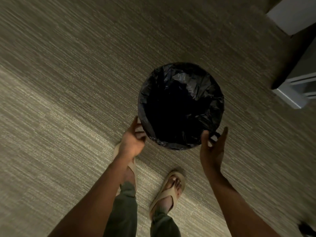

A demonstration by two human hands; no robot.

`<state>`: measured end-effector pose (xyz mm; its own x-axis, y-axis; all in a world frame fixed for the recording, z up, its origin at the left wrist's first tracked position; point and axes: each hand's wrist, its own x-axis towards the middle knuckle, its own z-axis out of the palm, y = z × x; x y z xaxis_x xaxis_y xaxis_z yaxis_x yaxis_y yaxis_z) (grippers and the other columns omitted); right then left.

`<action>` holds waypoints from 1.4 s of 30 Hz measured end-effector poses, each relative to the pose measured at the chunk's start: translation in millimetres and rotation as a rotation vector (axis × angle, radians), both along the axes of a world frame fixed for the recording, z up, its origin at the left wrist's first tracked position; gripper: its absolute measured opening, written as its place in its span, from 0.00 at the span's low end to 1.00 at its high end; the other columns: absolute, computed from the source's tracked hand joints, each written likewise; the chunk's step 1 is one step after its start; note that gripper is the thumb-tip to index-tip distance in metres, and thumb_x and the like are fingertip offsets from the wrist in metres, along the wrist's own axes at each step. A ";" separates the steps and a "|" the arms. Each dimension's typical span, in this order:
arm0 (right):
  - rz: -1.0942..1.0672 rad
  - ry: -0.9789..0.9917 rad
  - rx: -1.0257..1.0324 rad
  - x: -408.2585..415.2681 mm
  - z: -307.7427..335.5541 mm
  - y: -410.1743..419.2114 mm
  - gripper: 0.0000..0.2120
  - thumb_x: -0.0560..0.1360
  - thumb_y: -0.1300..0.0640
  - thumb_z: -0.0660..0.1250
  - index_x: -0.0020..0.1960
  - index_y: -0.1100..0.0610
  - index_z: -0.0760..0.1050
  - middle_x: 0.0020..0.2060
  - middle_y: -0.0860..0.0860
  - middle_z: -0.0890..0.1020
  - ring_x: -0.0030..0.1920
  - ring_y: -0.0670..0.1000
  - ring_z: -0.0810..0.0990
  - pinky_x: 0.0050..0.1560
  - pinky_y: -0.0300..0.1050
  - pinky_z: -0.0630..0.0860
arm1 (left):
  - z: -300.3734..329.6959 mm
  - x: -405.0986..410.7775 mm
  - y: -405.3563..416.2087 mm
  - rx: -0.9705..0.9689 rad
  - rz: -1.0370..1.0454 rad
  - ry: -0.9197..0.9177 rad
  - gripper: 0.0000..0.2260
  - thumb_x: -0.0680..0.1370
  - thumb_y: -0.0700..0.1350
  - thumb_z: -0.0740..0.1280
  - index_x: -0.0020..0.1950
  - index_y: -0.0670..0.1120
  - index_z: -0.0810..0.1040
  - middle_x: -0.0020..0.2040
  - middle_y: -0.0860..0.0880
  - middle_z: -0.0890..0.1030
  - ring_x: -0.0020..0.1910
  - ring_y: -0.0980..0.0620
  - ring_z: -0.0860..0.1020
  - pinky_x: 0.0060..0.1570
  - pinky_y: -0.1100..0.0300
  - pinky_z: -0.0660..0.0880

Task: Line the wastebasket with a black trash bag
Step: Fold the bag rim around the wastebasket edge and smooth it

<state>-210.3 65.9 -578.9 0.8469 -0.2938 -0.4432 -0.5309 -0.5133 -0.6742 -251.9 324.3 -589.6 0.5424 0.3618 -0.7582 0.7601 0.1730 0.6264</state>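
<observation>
We look down at the round wastebasket (143,117) standing on the carpeted floor (68,100) just ahead of our sandalled feet, its black trash bag (181,106) folded over the rim, our left hand (132,141) curled against the near-left edge and our right hand (212,147) spread at the near-right edge.

Grey-beige striped carpet (68,82) throughout. White furniture (297,86) at two o'clock, partly cut off. Tan sandals (168,192) and olive trousers (124,212) at six o'clock.
</observation>
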 end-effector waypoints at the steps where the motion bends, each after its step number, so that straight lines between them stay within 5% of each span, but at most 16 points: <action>1: -0.068 -0.008 -0.034 6.7 1.3 -1.2 0.35 0.81 0.40 0.64 0.82 0.51 0.56 0.68 0.53 0.76 0.57 0.51 0.81 0.42 0.35 0.78 | -1.9 0.5 3.1 0.096 -0.011 0.021 0.18 0.83 0.35 0.59 0.71 0.50 0.74 0.44 0.53 0.80 0.38 0.56 0.79 0.37 0.64 0.76; 3: -0.106 0.005 -0.073 18.4 -0.8 -2.2 0.24 0.83 0.42 0.62 0.73 0.54 0.73 0.57 0.51 0.81 0.54 0.54 0.82 0.45 0.47 0.80 | 1.8 0.6 3.8 0.203 0.102 0.020 0.19 0.81 0.38 0.66 0.71 0.52 0.75 0.54 0.51 0.84 0.51 0.48 0.84 0.52 0.51 0.82; 6: -0.050 0.039 -0.059 25.8 -4.2 -0.6 0.17 0.81 0.45 0.61 0.61 0.52 0.82 0.52 0.53 0.85 0.52 0.59 0.84 0.50 0.58 0.82 | 11.8 10.2 -4.4 0.083 0.148 -0.053 0.05 0.80 0.49 0.70 0.54 0.55 0.83 0.50 0.47 0.88 0.49 0.43 0.87 0.51 0.41 0.84; 9: -0.065 0.066 -0.067 28.2 -9.7 -2.1 0.19 0.77 0.41 0.62 0.59 0.51 0.82 0.51 0.54 0.86 0.52 0.59 0.84 0.51 0.62 0.82 | 5.8 21.0 -0.9 0.155 0.093 -0.049 0.03 0.76 0.48 0.74 0.47 0.55 0.82 0.46 0.48 0.87 0.46 0.44 0.87 0.48 0.42 0.84; 11: -0.064 0.066 -0.031 29.5 -9.6 -2.6 0.18 0.76 0.39 0.64 0.59 0.47 0.82 0.51 0.50 0.86 0.51 0.56 0.85 0.51 0.63 0.83 | 2.9 28.3 5.6 0.216 0.066 -0.029 0.05 0.76 0.45 0.75 0.48 0.53 0.81 0.44 0.50 0.86 0.46 0.45 0.86 0.46 0.51 0.84; 13: -0.056 0.067 0.009 33.2 -7.4 1.8 0.17 0.75 0.38 0.65 0.56 0.46 0.82 0.49 0.49 0.86 0.50 0.54 0.86 0.50 0.63 0.84 | 2.1 35.3 15.8 0.215 0.076 -0.019 0.06 0.76 0.43 0.75 0.51 0.46 0.81 0.43 0.49 0.85 0.46 0.44 0.85 0.43 0.58 0.81; 15: -0.048 0.057 0.021 40.8 -3.8 12.8 0.18 0.74 0.37 0.65 0.56 0.46 0.82 0.50 0.48 0.87 0.51 0.54 0.86 0.51 0.63 0.84 | 2.8 39.3 29.9 0.206 0.080 -0.027 0.08 0.75 0.44 0.76 0.51 0.43 0.82 0.43 0.47 0.86 0.46 0.44 0.86 0.48 0.51 0.84; 25: 0.082 -0.023 0.024 115.7 10.1 127.4 0.24 0.74 0.37 0.63 0.58 0.54 0.81 0.49 0.52 0.87 0.47 0.53 0.87 0.47 0.60 0.85 | 9.6 86.1 140.2 0.365 0.109 -0.102 0.09 0.76 0.46 0.75 0.39 0.54 0.78 0.39 0.51 0.84 0.44 0.42 0.85 0.51 0.40 0.83; 28: 0.100 -0.060 0.006 145.2 16.8 171.9 0.20 0.78 0.43 0.65 0.61 0.57 0.80 0.53 0.55 0.86 0.51 0.58 0.85 0.51 0.59 0.84 | 9.3 112.0 180.6 0.481 0.029 -0.114 0.07 0.73 0.51 0.74 0.40 0.49 0.82 0.42 0.45 0.86 0.45 0.41 0.86 0.50 0.42 0.84; 31: 0.184 -0.051 -0.073 176.8 17.7 214.9 0.17 0.82 0.49 0.65 0.64 0.60 0.78 0.59 0.57 0.84 0.59 0.60 0.82 0.51 0.46 0.74 | 8.2 138.2 218.1 0.579 -0.022 -0.090 0.13 0.73 0.51 0.72 0.47 0.43 0.86 0.45 0.40 0.87 0.45 0.43 0.86 0.45 0.49 0.83; 36: 0.245 0.027 -0.124 222.1 4.5 270.4 0.19 0.83 0.47 0.63 0.68 0.59 0.75 0.63 0.59 0.82 0.63 0.61 0.80 0.53 0.47 0.73 | 9.1 179.6 266.3 0.687 -0.057 -0.043 0.13 0.76 0.48 0.71 0.48 0.37 0.84 0.41 0.40 0.82 0.42 0.46 0.81 0.37 0.54 0.71; 42: 0.310 0.141 -0.064 247.0 -1.6 296.0 0.21 0.83 0.46 0.62 0.69 0.59 0.71 0.64 0.59 0.80 0.62 0.61 0.80 0.55 0.51 0.76 | -2.7 197.9 288.1 0.585 0.011 0.006 0.14 0.75 0.46 0.71 0.53 0.36 0.84 0.43 0.40 0.82 0.41 0.45 0.82 0.38 0.53 0.73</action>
<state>36.7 361.9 -580.5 0.8320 -0.0635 -0.5511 -0.4290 -0.7036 -0.5665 -54.0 612.5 -592.2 0.5327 0.7267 -0.4337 0.7639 -0.1924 0.6160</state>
